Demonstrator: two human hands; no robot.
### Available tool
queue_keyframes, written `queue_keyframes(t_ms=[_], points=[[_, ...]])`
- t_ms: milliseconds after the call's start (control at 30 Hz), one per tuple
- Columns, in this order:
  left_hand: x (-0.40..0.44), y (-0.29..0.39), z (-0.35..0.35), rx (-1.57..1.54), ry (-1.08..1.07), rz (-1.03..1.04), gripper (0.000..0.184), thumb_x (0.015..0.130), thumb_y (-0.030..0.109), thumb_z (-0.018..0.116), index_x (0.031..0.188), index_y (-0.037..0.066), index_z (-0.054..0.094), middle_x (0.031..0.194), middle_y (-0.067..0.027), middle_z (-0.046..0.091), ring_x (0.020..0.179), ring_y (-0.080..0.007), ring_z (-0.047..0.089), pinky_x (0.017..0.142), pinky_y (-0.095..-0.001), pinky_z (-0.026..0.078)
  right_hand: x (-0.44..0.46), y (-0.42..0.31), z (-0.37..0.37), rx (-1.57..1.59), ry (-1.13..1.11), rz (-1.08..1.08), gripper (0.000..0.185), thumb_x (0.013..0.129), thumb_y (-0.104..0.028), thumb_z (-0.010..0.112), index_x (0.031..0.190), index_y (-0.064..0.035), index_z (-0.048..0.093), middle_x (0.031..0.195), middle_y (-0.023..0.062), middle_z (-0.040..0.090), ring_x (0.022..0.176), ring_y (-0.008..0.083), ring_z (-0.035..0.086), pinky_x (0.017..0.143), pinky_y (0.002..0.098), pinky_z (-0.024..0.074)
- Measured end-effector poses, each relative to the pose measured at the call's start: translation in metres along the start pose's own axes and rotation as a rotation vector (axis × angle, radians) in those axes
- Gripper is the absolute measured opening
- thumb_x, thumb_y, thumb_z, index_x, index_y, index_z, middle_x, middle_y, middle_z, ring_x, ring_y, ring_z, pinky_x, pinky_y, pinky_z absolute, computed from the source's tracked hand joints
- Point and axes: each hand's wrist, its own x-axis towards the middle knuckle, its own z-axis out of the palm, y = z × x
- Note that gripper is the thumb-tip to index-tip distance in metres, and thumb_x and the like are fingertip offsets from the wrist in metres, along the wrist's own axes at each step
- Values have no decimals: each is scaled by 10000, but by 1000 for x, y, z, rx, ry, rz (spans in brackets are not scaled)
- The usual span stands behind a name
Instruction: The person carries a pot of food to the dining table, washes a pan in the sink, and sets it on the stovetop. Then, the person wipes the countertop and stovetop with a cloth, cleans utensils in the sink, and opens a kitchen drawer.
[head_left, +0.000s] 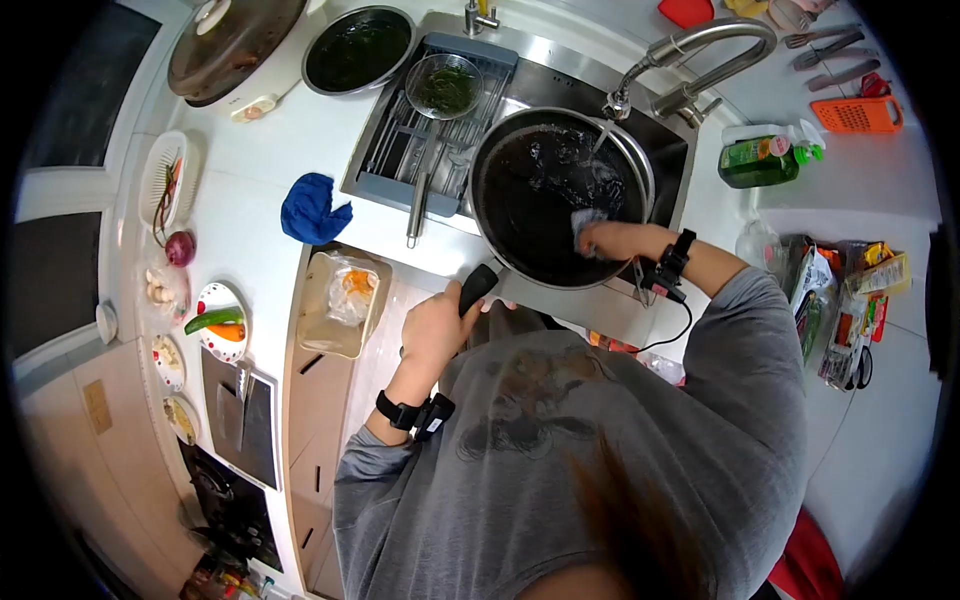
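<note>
A dark frying pan [520,215] sits over the sink with water running into it, its surface rippled. My left hand [440,325] is wrapped round the pan's black handle [478,287] near the counter edge. Inside the pan, my right hand [606,240] grips a small grey scrubber [588,217] against the wet inner surface near its right side. The scrubber's exact material is blurred. Above the pan arches the metal faucet [700,45], and its stream falls into the pan's upper right part.
Left of the pan, a strainer [445,90] with greens rests on a drying rack [395,150]. A blue cloth [313,210], a waste bin [317,325], a plate of vegetables [222,345] and a cleaver [232,415] lie farther left. Green soap bottles [760,160] stand right.
</note>
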Motion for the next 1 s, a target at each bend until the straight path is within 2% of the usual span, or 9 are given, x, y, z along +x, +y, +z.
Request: queue_keyframes(t_ms=[167,267,333,500,667,767,833,933,1000], points=[[3,-1,4,-50,23,-50,335,764,365,572,841,45,515,607,-187,567,599,-362,568,523,-437,450,0,-4,-18,-223,134,175,297,655,3,551,951,-14,568,994,162,556,943,330,512,794,364,421],[5,4,-3,-19,1,-71,332,767,365,568,844,46,515,618,-184,571,602,-361,569,528,-436,452,28,-7,4,74,18,43,351,681,-86,563,1018,10,563,991,192,580,914,339,544,786,372,430],[5,5,-2,-2,12,-49,329,770,365,564,847,49,515,631,-180,576,603,-356,570,529,-436,454,45,-49,-3,204,-2,128,379,739,-157,545,1083,2,533,1043,197,564,964,310,540,821,356,419],[4,7,0,59,21,-50,346,784,382,547,834,41,508,623,-166,579,588,-336,578,516,-413,460,74,-80,-4,484,192,-52,343,814,-132,484,1116,30,490,1069,180,529,965,270,513,833,304,395],[4,5,-3,-2,23,-70,337,756,363,588,857,47,535,608,-179,565,600,-351,569,515,-429,447,9,-75,-16,492,-133,-50,365,871,-218,389,1110,38,492,1145,176,471,1070,253,444,909,290,327],[4,4,-7,-23,14,-60,338,753,369,591,862,54,535,610,-183,565,597,-357,566,515,-429,446,-31,-57,-14,553,-241,206,439,896,-315,285,1109,0,504,1242,156,413,1202,258,336,990,346,254],[3,3,-7,-19,21,-62,340,750,373,595,867,60,534,611,-182,565,598,-357,567,514,-428,446,-50,-43,-19,-140,-262,100,454,893,-333,258,1111,-29,516,1231,140,432,1219,249,323,1033,402,174],[3,4,-8,-22,6,-72,340,749,373,596,871,62,533,618,-182,569,601,-357,568,516,-426,447,-56,-29,-44,-433,-212,366,459,889,-335,235,1121,-61,519,1229,129,438,1236,234,300,1052,448,67],[2,5,-5,-43,24,-99,336,750,367,596,871,60,531,626,-184,574,600,-354,571,517,-424,449,-57,-24,-43,-444,-136,359,464,889,-341,228,1121,-68,522,1224,130,443,1235,229,300,1052,444,49]])
